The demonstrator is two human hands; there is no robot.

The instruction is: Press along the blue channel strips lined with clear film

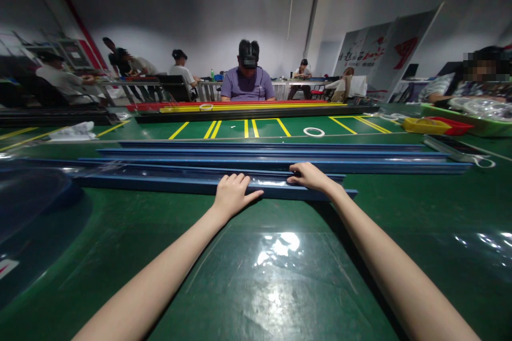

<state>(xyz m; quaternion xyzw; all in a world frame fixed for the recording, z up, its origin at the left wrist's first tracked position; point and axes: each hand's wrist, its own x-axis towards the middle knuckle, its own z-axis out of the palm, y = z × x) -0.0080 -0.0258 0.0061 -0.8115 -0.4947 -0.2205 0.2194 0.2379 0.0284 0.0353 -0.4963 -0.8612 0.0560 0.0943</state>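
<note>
A long blue channel strip (160, 185) lies across the table in front of me, with raised walls and a shiny clear film along it. My left hand (232, 192) grips its near wall, fingers bent over the top and thumb stretched along the outer side. Farther right, my right hand (311, 176) is closed over the same strip, fingertips curled down between the walls. Anything pinched there is too small or hidden to make out. Just behind lie more blue strips (392, 162), parallel and close together.
Yellow-taped green table (264, 277) bears a white ring (314, 131), a phone (460, 149) with a cable, and yellow (426, 125) and red trays. Black, yellow and red strips (256, 112) lie across the back. A co-worker (248, 82) sits opposite; a blue film-covered object (36, 218) is left.
</note>
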